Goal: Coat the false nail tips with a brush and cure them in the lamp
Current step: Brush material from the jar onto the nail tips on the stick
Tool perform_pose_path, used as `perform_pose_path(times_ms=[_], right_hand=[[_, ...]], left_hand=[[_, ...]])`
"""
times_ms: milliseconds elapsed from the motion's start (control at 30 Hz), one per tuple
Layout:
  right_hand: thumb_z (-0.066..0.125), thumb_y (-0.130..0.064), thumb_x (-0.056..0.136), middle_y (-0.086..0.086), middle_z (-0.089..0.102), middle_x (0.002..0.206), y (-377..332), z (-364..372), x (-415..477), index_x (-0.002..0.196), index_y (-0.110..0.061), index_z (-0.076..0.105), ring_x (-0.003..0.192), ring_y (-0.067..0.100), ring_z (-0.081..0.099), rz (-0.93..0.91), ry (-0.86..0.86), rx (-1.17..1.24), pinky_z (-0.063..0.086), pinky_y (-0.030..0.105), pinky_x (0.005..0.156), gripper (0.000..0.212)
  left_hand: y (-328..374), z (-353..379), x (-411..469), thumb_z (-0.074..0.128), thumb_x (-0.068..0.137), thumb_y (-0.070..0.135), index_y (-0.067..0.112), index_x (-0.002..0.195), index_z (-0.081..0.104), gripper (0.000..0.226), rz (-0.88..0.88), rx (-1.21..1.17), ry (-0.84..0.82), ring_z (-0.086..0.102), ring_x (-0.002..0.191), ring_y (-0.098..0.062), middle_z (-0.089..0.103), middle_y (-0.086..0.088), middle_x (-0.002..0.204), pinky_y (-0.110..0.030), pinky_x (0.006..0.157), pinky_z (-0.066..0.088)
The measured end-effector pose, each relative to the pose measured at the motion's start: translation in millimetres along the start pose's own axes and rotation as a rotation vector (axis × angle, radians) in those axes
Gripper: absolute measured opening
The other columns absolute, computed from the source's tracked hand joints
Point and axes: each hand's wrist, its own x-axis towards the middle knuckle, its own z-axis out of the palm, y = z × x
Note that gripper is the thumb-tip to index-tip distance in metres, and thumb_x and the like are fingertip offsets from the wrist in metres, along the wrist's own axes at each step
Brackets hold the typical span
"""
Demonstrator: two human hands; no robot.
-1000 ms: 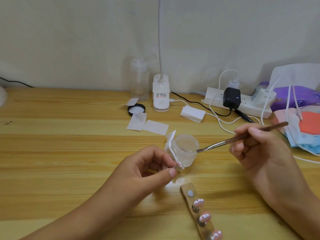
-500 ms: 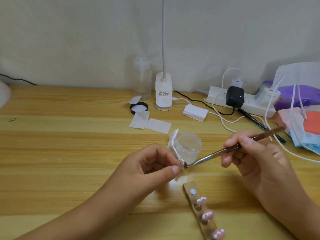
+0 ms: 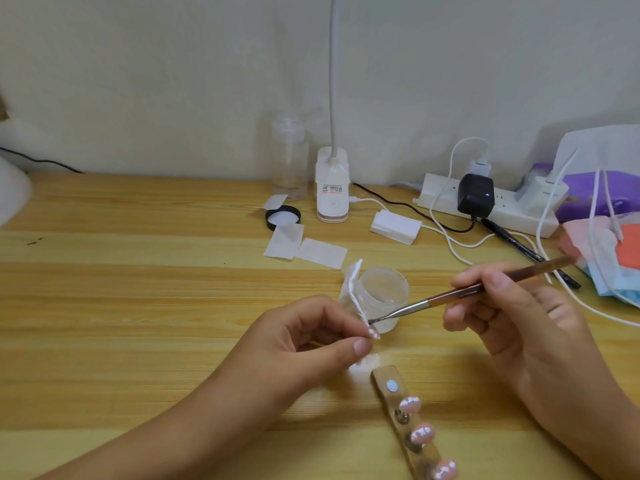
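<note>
My left hand pinches a small pink false nail tip between thumb and fingers, just in front of a clear gel jar. A white pad leans against the jar's left side. My right hand grips a brown-handled brush like a pen, and its metal tip touches the held nail. A wooden holder strip lies at the front with three pink nail tips stuck on it. A white gooseneck lamp base stands at the back by the wall.
A clear pump bottle, a black lid and white wipes lie behind the jar. A power strip with chargers and white cables runs at the back right. Face masks and a purple pack sit at the right edge.
The brush has left the jar and come down left onto the nail tip in my left hand. My left hand has stayed put.
</note>
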Motion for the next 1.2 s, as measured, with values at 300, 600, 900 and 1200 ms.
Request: perform_pose_path(times_ms=[300, 600, 900, 1200], right_hand=[[0.076, -0.044, 0.076, 0.004, 0.059, 0.064, -3.4, -0.7, -0.2, 0.073, -0.017, 0.071, 0.056, 0.014, 0.058, 0.056, 0.005, 0.016, 0.050, 0.018, 0.058, 0.028], [0.058, -0.025, 0.088, 0.004, 0.062, 0.071, -0.5, -0.9, 0.7, 0.079, -0.018, 0.072, 0.063, 0.015, 0.061, -0.021, -0.002, 0.026, 0.052, 0.019, 0.064, 0.018], [0.064, -0.038, 0.080, 0.004, 0.057, 0.070, -1.3, -0.4, -2.5, 0.070, -0.020, 0.066, 0.055, 0.012, 0.053, 0.019, -0.002, -0.088, 0.048, 0.017, 0.059, 0.020], [0.074, -0.050, 0.078, 0.005, 0.063, 0.067, 0.3, -1.9, 1.4, 0.084, -0.018, 0.072, 0.064, 0.015, 0.062, 0.005, 0.048, 0.047, 0.053, 0.020, 0.066, 0.032]], left_hand=[[1.6, 0.4, -2.9, 0.076, 0.063, 0.044, 0.026, 0.077, 0.073, 0.023, -0.014, 0.079, 0.023, 0.063, 0.073, -0.005, 0.073, 0.001, 0.081, -0.015, 0.065, 0.048], [3.0, 1.1, -1.5, 0.077, 0.059, 0.044, 0.026, 0.072, 0.072, 0.022, -0.030, 0.051, 0.055, 0.057, 0.063, -0.003, 0.067, 0.006, 0.070, -0.014, 0.059, 0.044], [4.3, 1.7, -2.4, 0.074, 0.057, 0.045, 0.024, 0.069, 0.072, 0.025, -0.051, 0.059, 0.069, 0.056, 0.058, -0.003, 0.065, 0.009, 0.062, -0.015, 0.056, 0.044], [0.0, 0.2, -1.5, 0.075, 0.060, 0.046, 0.025, 0.076, 0.072, 0.026, -0.029, 0.079, 0.068, 0.060, 0.066, -0.004, 0.069, 0.007, 0.071, -0.016, 0.060, 0.046]])
